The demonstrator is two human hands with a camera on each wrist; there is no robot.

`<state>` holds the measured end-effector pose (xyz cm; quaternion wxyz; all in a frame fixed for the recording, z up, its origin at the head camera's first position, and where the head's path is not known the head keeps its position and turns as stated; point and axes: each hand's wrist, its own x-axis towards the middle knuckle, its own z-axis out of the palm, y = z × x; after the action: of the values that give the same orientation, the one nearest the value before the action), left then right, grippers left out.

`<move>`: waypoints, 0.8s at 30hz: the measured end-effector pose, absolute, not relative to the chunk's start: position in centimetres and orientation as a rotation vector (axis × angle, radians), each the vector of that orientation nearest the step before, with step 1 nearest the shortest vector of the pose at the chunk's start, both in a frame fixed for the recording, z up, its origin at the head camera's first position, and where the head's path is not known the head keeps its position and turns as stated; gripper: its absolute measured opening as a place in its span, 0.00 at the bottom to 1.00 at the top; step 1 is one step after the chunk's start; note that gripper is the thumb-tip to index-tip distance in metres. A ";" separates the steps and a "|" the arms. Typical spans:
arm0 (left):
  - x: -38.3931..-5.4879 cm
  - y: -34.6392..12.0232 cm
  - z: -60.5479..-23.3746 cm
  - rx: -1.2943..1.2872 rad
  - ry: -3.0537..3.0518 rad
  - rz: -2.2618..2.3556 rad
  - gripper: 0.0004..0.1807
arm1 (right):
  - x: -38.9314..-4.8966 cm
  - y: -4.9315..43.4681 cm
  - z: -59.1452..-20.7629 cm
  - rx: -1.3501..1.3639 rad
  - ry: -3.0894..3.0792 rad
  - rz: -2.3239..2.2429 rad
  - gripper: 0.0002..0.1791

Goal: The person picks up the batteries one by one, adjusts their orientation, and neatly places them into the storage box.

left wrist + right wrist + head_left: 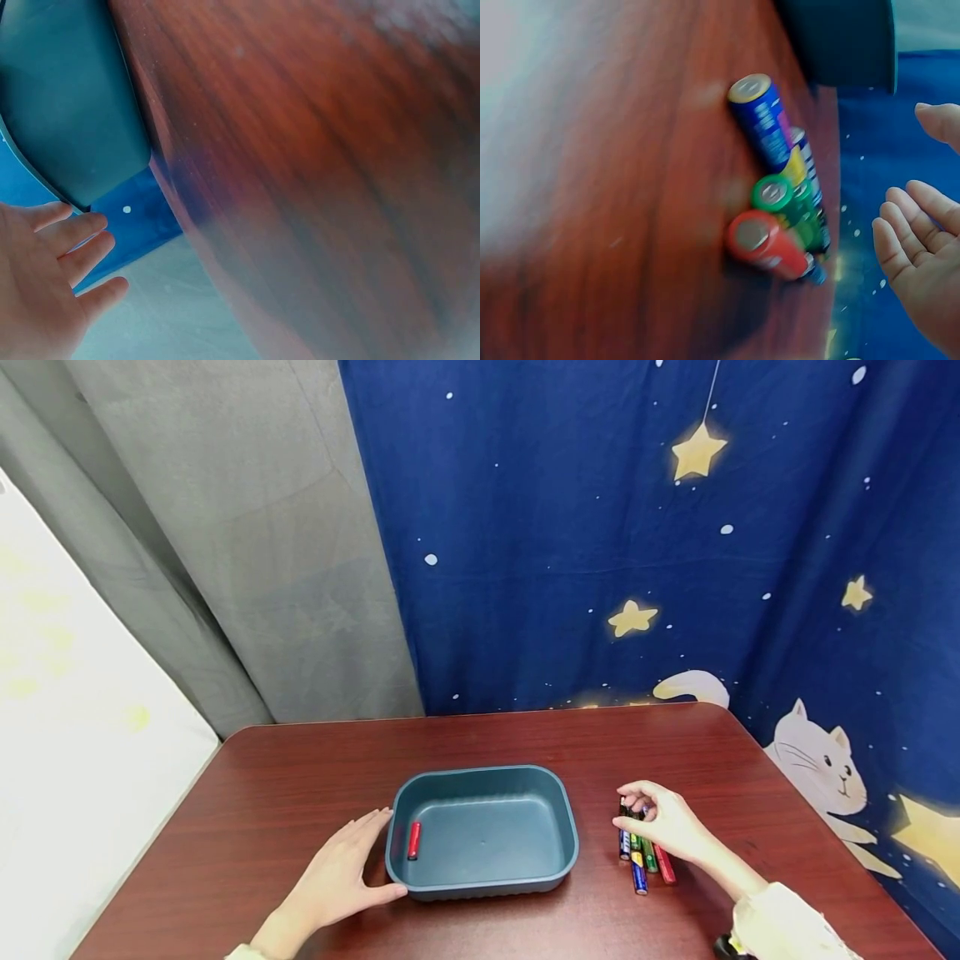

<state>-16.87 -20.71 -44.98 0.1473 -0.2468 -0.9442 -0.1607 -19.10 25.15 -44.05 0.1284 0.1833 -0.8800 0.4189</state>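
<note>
A blue-green plastic basin (487,852) sits on the table, with one red battery (414,841) near its left wall. At the basin's left end is my left hand (330,877), fingertips and thumb right at the rim. My right hand (671,822) hovers over a small group of batteries to the right of the basin, its fingers relaxed and thumb apart, holding nothing. In that group lie a blue battery with a yellow band (761,124), a green one (774,193), a red one (761,240) and a blue-and-white one (624,845). The fingers partly hide the group's far end in the head view.
The reddish-brown wooden table (337,760) has rounded far corners. Behind it hang a grey curtain (300,568) and a dark blue curtain (525,527) with stars and a cat. A bright white surface (82,735) stands on the left.
</note>
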 end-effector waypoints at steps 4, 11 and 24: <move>-16.9 -20.7 -45.1 -0.710 -2.714 -0.460 0.51 | -18.8 26.0 -45.1 0.532 -2.583 1.190 0.20; -17.0 -20.8 -45.1 -0.702 -2.741 -0.465 0.52 | -18.3 26.5 -46.5 0.559 -2.625 1.105 0.20; -16.9 -20.8 -45.0 -0.692 -2.760 -0.470 0.52 | -18.3 26.6 -47.2 0.711 -2.560 0.877 0.23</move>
<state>-16.91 -20.78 -45.00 0.1285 -0.2379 -0.9491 -0.1618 -18.32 26.64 -47.22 0.1711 0.2505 -0.9015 0.3088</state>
